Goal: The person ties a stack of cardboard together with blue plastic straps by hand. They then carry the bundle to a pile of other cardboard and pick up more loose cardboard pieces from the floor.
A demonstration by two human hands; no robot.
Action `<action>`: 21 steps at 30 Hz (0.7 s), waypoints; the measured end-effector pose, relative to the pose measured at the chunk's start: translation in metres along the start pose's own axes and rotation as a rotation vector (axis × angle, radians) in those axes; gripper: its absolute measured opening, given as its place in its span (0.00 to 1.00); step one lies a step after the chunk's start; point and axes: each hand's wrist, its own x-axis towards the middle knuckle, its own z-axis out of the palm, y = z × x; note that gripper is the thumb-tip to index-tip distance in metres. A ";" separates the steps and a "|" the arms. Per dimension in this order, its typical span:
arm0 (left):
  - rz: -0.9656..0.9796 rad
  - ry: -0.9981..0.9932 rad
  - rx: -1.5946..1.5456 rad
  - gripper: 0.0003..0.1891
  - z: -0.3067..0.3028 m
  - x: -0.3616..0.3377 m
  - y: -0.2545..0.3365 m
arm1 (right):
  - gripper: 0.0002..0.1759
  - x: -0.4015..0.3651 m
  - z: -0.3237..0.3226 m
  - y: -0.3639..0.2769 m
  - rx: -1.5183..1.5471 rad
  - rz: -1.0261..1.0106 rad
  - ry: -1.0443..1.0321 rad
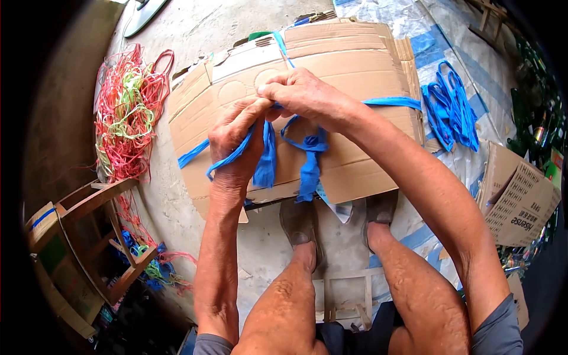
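A stack of flattened cardboard lies on the floor in front of my feet. Blue fabric strips run around it, and a knot with a hanging tail sits on its near half. Above the stack, my left hand and my right hand meet, both closed with fingertips pinched on a blue fabric strip. One part of the strip loops across my left wrist, and another end hangs down between the hands. My fingers partly hide where the strip is gripped.
A heap of red and green plastic strings lies at the left, above a wooden frame. More blue strips rest on the sheeting at the right. A printed carton and green bottles are at the far right.
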 end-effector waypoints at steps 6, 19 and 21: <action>-0.054 0.063 -0.003 0.09 0.006 0.001 0.002 | 0.08 0.008 -0.005 0.014 0.206 -0.100 0.091; -0.795 -0.507 -0.411 0.16 -0.025 0.025 -0.012 | 0.10 -0.026 0.007 -0.027 0.090 -0.508 0.219; -0.878 -0.559 -0.578 0.16 -0.028 0.022 -0.025 | 0.09 -0.039 0.013 -0.030 0.129 -0.501 0.184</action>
